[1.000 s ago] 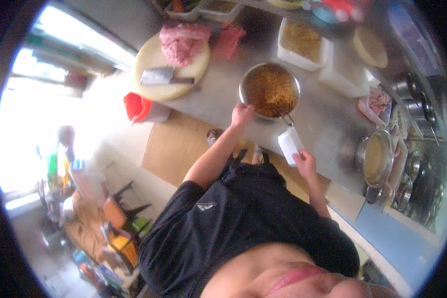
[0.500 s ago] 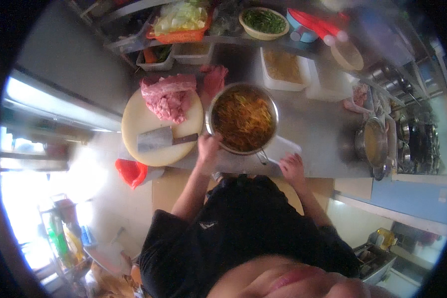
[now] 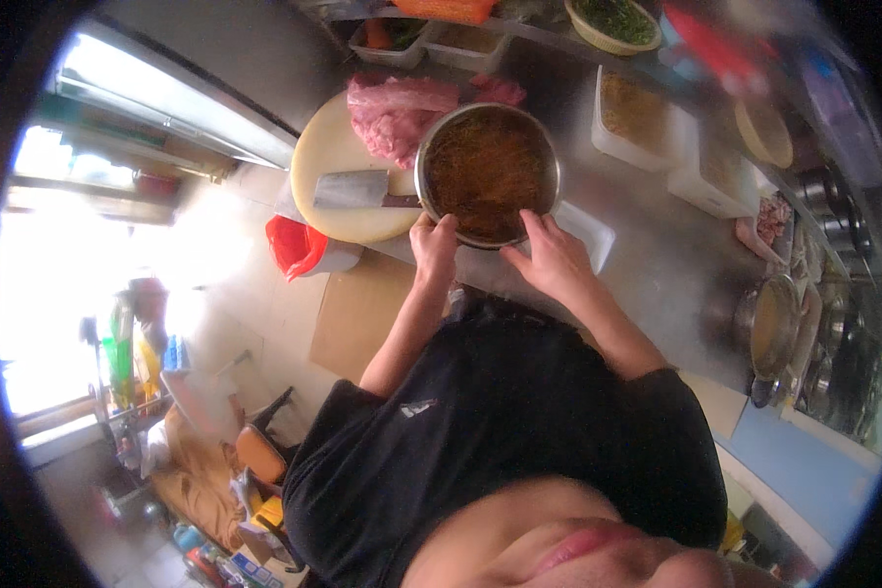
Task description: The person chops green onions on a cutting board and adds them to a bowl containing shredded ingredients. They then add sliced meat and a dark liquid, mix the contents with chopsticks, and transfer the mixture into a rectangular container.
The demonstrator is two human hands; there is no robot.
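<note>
A round steel pot (image 3: 556,176) holds brownish-orange shredded food (image 3: 488,171). My left hand (image 3: 435,245) is closed on the near-left rim, thumb up by the edge. At the near-right rim, my right hand (image 3: 558,257) grips the pot with its thumb and fingers at the edge. To the left is a round pale cutting board (image 3: 335,218), partly covered by the pot. On the board lie a cleaver (image 3: 352,189), its handle end hidden at the pot, and a large piece of raw pink meat (image 3: 402,116).
A white tray (image 3: 590,235) lies partly under the pot. White tubs (image 3: 625,147) stand farther right, and a steel pan (image 3: 769,318) is at the far right. A red-lined bin (image 3: 296,245) stands below the board. Shelves with vegetables run along the back.
My right hand has moved from the counter to the pot's rim and now grips it. The pot has shifted over the cleaver's handle and the board's edge. The whole view has turned.
</note>
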